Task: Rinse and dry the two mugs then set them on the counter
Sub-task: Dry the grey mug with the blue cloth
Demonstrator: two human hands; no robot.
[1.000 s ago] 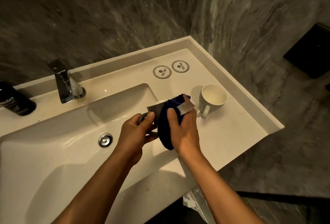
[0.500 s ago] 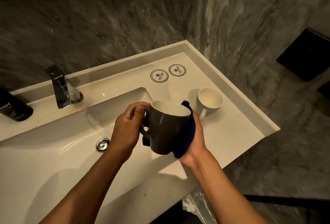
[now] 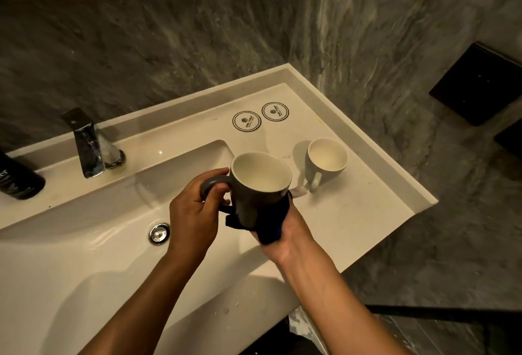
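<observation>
Two round printed coasters point(image 3: 260, 116), lettering unreadable; bottle point(image 3: 17, 178) reads "er".

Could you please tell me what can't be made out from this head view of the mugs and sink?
- Held mug: lower side and base hidden by the blue cloth.
- Right hand: fingers covered by cloth and mug.
- Black bottle: cut off by the left edge, label incomplete.
- Round stickers: print too small.

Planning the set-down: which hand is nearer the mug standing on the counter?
Right. The right hand is just short of the mug; the left hand is farther off, over the basin.
</observation>
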